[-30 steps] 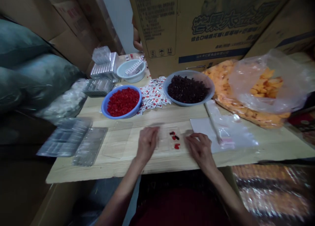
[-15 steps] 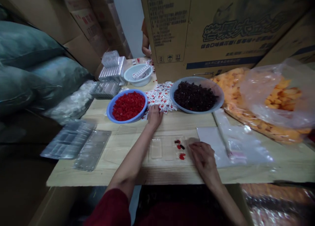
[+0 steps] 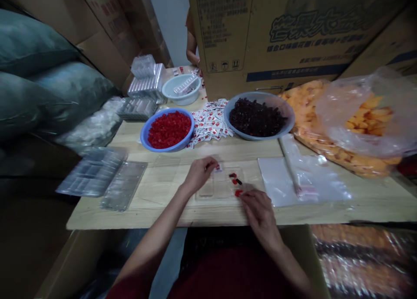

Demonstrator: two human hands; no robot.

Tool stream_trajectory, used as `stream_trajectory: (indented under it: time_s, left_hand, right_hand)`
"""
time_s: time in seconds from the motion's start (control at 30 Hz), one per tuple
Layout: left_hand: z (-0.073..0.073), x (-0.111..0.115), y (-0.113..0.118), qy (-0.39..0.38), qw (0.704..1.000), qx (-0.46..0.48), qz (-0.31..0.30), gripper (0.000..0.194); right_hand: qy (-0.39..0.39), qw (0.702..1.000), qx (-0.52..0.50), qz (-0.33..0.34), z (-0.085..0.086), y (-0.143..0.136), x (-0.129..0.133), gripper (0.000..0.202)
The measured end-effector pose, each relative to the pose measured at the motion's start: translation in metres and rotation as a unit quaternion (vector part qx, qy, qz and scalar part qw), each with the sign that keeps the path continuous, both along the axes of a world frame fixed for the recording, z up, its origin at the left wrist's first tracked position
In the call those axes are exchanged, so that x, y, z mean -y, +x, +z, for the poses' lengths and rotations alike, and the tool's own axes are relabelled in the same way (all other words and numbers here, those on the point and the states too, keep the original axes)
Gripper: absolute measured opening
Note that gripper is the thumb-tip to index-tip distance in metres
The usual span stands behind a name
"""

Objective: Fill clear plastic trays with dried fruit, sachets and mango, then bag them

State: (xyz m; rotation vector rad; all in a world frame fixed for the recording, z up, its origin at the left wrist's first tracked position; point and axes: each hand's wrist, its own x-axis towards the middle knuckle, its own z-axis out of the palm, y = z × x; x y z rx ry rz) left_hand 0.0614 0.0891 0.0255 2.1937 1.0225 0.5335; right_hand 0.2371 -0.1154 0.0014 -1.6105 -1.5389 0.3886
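Note:
My left hand [image 3: 201, 174] pinches a small white-and-red packet [image 3: 218, 167] above the left part of a clear plastic tray [image 3: 221, 187]. Several red and dark pieces [image 3: 235, 181] lie in the tray's right side. My right hand [image 3: 259, 205] is at the tray's lower right corner, its fingertips together beside a red piece [image 3: 238, 193]; whether they grip anything is hidden. Behind the tray a pile of packets [image 3: 210, 122] lies between a blue bowl of red pieces [image 3: 169, 131] and a bowl of dark pieces [image 3: 257, 118].
Clear trays [image 3: 93, 171] lie at the left, with stacked trays [image 3: 146, 83] and a pale bowl [image 3: 181, 90] behind. Plastic bags [image 3: 280, 182] and a large bag of orange food [image 3: 352, 121] are at the right. A person's arm [image 3: 192, 45] shows beside a large carton [image 3: 276, 38].
My left hand has come back from the packet pile to the tray with a packet. My right hand has moved slightly left to the tray's lower right corner. The view has shifted a little.

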Motion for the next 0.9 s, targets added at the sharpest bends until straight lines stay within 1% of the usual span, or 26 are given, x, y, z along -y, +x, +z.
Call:
stream_trajectory:
  time_s: [0.1, 0.17, 0.23, 0.3, 0.37, 0.43, 0.5, 0.57, 0.67, 0.73, 0.8, 0.83, 0.9]
  left_hand:
    - [-0.013, 0.017, 0.004, 0.021, 0.999, -0.037, -0.017, 0.013]
    - [-0.022, 0.022, 0.007, 0.061, 0.997, -0.043, -0.006, 0.009]
    - [-0.028, 0.026, 0.008, 0.098, 0.994, -0.035, 0.017, 0.006]
    - [-0.031, 0.031, 0.006, 0.113, 0.993, -0.021, 0.032, 0.009]
    - [-0.032, 0.037, 0.002, 0.111, 0.993, -0.016, 0.025, 0.013]
    - [-0.033, 0.041, 0.0, 0.108, 0.994, -0.025, 0.012, 0.014]
    - [-0.032, 0.042, -0.001, 0.109, 0.993, -0.035, 0.006, 0.013]
    - [-0.027, 0.041, -0.001, 0.111, 0.993, -0.029, 0.009, 0.013]
    - [-0.014, 0.03, -0.002, 0.115, 0.992, 0.014, 0.041, 0.014]
    - [-0.005, 0.014, -0.001, 0.119, 0.99, 0.038, 0.071, 0.014]
    - [-0.003, -0.01, 0.003, 0.127, 0.986, 0.044, 0.094, 0.013]
    - [-0.005, -0.024, 0.007, 0.134, 0.985, 0.041, 0.102, 0.013]
    - [-0.012, -0.054, 0.02, 0.15, 0.982, 0.029, 0.108, 0.013]
  right_hand:
    - [0.022, 0.999, 0.014, 0.027, 0.005, -0.012, -0.006, 0.022]
    - [0.023, 0.999, 0.02, 0.027, 0.009, -0.01, -0.009, 0.022]
    - [0.012, 0.999, 0.022, 0.02, 0.013, -0.002, -0.01, 0.023]
    - [0.009, 1.0, 0.021, -0.001, 0.016, 0.011, -0.012, 0.023]
    - [0.018, 0.999, 0.023, -0.027, 0.017, 0.028, -0.016, 0.022]
    - [0.028, 0.998, 0.03, -0.046, 0.02, 0.047, -0.026, 0.021]
    - [0.05, 0.996, 0.041, -0.062, 0.028, 0.068, -0.046, 0.02]
    - [0.082, 0.992, 0.06, -0.079, 0.042, 0.092, -0.075, 0.018]
    - [0.131, 0.982, 0.086, -0.104, 0.066, 0.125, -0.123, 0.017]
    - [0.15, 0.978, 0.086, -0.114, 0.077, 0.138, -0.148, 0.018]
    - [0.153, 0.979, 0.066, -0.117, 0.082, 0.138, -0.163, 0.018]
    - [0.149, 0.981, 0.051, -0.115, 0.081, 0.133, -0.165, 0.019]
    - [0.132, 0.986, 0.015, -0.101, 0.077, 0.116, -0.159, 0.019]
